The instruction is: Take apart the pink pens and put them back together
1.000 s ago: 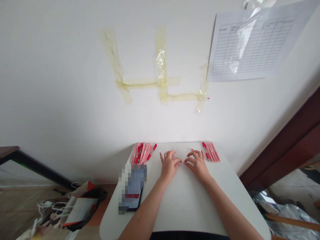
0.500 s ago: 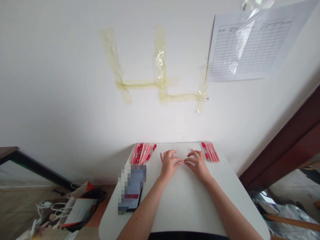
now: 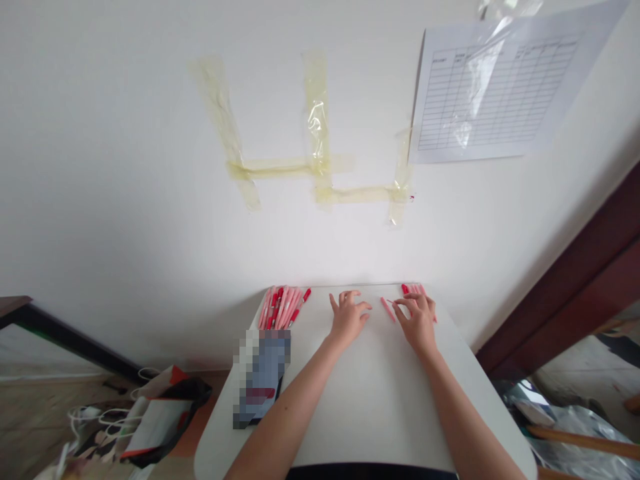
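My left hand point(image 3: 349, 315) hovers over the middle of the white table point(image 3: 370, 400), its fingers spread with nothing visible between them. To its right, my right hand point(image 3: 419, 319) pinches a thin pink stick point(image 3: 391, 301) between thumb and forefinger; its exact kind is too small to make out. A pink pen barrel point(image 3: 387, 310) lies on the tabletop just left of the right fingertips. Behind the right hand is a row of pink pens point(image 3: 413, 289) with a red one at its left end, partly covered by the hand.
At the back left lies a pile of pink and red pens point(image 3: 283, 308). In front of it rests a dark phone-like object point(image 3: 263, 380), partly pixelated. The wall point(image 3: 300, 247) rises directly behind the table. Bags and cables point(image 3: 155, 413) sit on the floor at left.
The two hands, earlier pinching a small thing together at the centre, have parted. My left hand has opened; my right has shifted right with a thin pink stick, uncovering the pink barrel.
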